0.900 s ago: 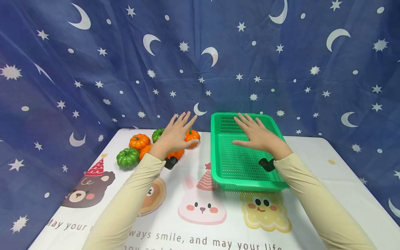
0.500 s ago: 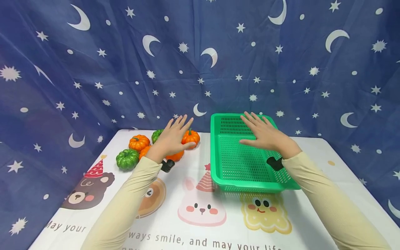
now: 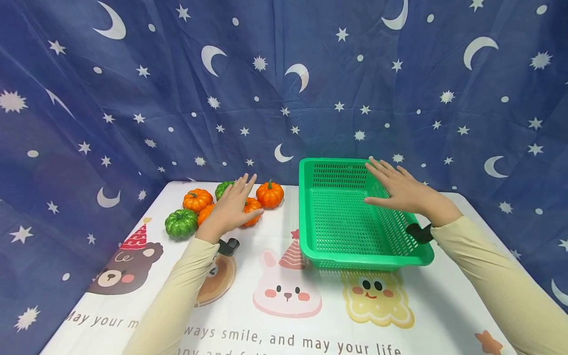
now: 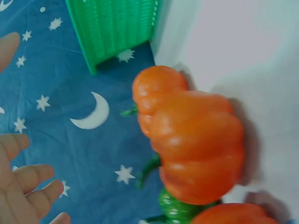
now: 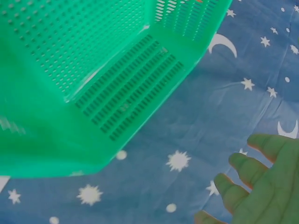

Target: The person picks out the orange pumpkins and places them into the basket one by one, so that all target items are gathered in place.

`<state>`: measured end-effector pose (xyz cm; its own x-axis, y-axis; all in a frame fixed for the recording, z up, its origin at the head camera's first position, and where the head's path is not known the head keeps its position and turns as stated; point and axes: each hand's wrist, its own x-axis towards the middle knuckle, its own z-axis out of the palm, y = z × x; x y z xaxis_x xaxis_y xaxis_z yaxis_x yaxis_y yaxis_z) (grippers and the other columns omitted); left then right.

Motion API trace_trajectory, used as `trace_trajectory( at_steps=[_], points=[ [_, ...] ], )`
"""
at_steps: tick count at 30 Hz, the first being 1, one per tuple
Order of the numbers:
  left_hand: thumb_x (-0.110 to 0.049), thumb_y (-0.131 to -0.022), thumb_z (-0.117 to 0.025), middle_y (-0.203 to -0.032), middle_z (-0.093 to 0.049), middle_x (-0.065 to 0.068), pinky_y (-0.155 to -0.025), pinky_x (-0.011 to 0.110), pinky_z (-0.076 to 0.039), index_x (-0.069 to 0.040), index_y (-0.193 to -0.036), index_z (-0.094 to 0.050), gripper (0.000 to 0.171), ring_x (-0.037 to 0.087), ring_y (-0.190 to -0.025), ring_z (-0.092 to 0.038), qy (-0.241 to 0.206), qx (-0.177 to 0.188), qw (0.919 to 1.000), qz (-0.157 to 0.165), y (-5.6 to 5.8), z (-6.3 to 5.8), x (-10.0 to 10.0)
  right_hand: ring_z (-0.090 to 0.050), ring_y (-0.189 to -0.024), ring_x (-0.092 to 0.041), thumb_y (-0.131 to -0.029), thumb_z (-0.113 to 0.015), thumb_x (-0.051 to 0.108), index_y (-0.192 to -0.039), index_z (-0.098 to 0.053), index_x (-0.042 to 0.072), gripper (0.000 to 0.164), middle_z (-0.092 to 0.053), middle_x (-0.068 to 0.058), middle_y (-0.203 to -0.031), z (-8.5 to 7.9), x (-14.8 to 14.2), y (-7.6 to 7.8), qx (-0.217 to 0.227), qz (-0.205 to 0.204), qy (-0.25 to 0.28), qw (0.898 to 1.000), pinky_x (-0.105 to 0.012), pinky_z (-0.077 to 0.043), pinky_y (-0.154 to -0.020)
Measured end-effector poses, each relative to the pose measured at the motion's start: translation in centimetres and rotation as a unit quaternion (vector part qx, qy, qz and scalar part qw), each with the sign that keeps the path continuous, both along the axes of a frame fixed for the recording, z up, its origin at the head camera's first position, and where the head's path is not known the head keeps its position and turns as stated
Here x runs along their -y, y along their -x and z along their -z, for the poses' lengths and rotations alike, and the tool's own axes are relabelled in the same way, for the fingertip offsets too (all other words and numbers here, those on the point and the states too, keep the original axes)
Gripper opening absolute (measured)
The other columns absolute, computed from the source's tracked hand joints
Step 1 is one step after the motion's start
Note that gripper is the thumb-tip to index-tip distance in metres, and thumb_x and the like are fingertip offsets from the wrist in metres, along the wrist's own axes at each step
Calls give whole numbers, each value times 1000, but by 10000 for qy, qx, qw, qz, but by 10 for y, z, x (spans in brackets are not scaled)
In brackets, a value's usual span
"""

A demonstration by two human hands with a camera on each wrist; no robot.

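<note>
Star-and-moon curtain (image 3: 275,39) behind a white-covered bench (image 3: 266,231). Left: green pumpkins (image 3: 181,224) and orange pumpkins (image 3: 197,200) sit close together; the left grip (image 3: 230,206), fingers apart and empty, could roll these rounded forms by brushing low. Right: a green basket (image 3: 355,261) stands apart from them; the right grip (image 3: 404,191), likewise spread and empty, could drag it by catching its rim. Surroundings: printed bear (image 3: 117,273) at left; then the basket's left wall (image 3: 303,217), barring a low path from the pumpkins
</note>
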<state>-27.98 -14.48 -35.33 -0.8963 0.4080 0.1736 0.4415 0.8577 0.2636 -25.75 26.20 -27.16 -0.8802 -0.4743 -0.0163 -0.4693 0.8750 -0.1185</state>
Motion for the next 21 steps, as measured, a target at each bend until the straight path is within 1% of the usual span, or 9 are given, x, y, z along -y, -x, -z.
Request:
trace_trajectory(
  at_steps=[5, 8, 11, 13, 15, 18, 21],
  points=[
    [-48, -89, -58, -157, -10, 20, -118, 53, -14, -11, -152, -5, 90, 36, -145, -15, -166, 88, 9997, -157, -2, 10, 7, -3, -143, -45, -90, -52, 54, -153, -3, 12, 90, -3, -22, -157, 4, -20, -6, 183, 134, 8, 9997, -65, -2, -112],
    [-46, -88, -60, -157, -9, 20, -117, 54, -16, -12, -153, -4, 93, 37, -144, -17, -303, 239, 9988, -292, -3, 15, 9, -4, -143, -46, -90, -53, 53, -153, -3, 12, 90, -3, -22, -157, 8, -31, -10, 239, 243, 48, 9994, -66, -3, -112],
    [-44, -86, -64, -158, -8, 18, -116, 54, -20, -13, -153, -2, 96, 38, -144, -18, -516, 316, 9974, -388, -2, 20, 10, -4, -143, -46, -89, -55, 51, -153, -3, 12, 91, -5, -24, -157, 12, -42, -13, 315, 368, 230, 9986, -67, -4, -111],
    [-42, -85, -66, -158, -7, 16, -114, 54, -25, -13, -153, -1, 98, 37, -143, -20, -689, 332, 9962, -415, -1, 23, 11, -5, -142, -47, -89, -56, 50, -152, -2, 11, 91, -6, -25, -156, 16, -50, -14, 376, 446, 416, 9974, -68, -6, -110],
    [-39, -84, -68, -159, -8, 15, -111, 53, -31, -15, -153, 0, 99, 36, -142, -23, -818, 350, 9951, -425, -1, 25, 13, -8, -141, -49, -90, -56, 48, -152, -2, 11, 91, -6, -26, -156, 20, -59, -15, 465, 507, 665, 9954, -70, -10, -108],
    [-37, -83, -69, -159, -9, 15, -103, 54, -41, -16, -153, 1, 102, 39, -138, -31, -917, 426, 9938, -465, 0, 28, 14, -12, -139, -52, -92, -55, 44, -152, 0, 12, 88, -5, -26, -156, 27, -70, -17, 698, 611, 1104, 9896, -72, -18, -103],
    [-34, -83, -70, -159, -9, 15, -99, 55, -44, -18, -152, 4, 103, 41, -135, -35, -997, 533, 9923, -505, 1, 31, 15, -16, -137, -54, -94, -53, 39, -152, 1, 11, 84, -7, -28, -155, 33, -79, -18, 889, 682, 1512, 9821, -73, -23, -99]
  ],
)
